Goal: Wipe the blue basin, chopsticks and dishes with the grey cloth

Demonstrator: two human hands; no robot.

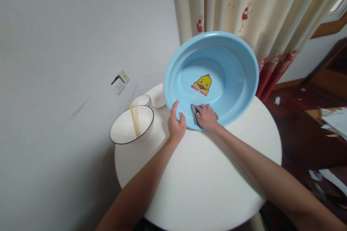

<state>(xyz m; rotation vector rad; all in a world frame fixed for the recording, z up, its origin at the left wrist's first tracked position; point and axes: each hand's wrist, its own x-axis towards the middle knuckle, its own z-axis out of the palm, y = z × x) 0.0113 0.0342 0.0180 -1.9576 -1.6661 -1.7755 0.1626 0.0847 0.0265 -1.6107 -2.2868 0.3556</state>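
Observation:
A light blue plastic basin (233, 65) with a yellow duck picture on its bottom is tilted up on a round white table (206, 180), its inside facing me. My left hand (176, 124) grips the basin's near rim, thumb over the edge. My right hand (206, 116) presses a grey cloth (193, 112) against the inside wall of the basin near the rim, fingers closed over it.
A white bowl (127, 131) with a dark rim holds wooden chopsticks (135, 118) at the table's left edge. Behind it stand a small bowl (142, 100) and a small white dish (158, 99). A cream curtain (244, 7) hangs behind. A wall socket (119, 82) sits on the left.

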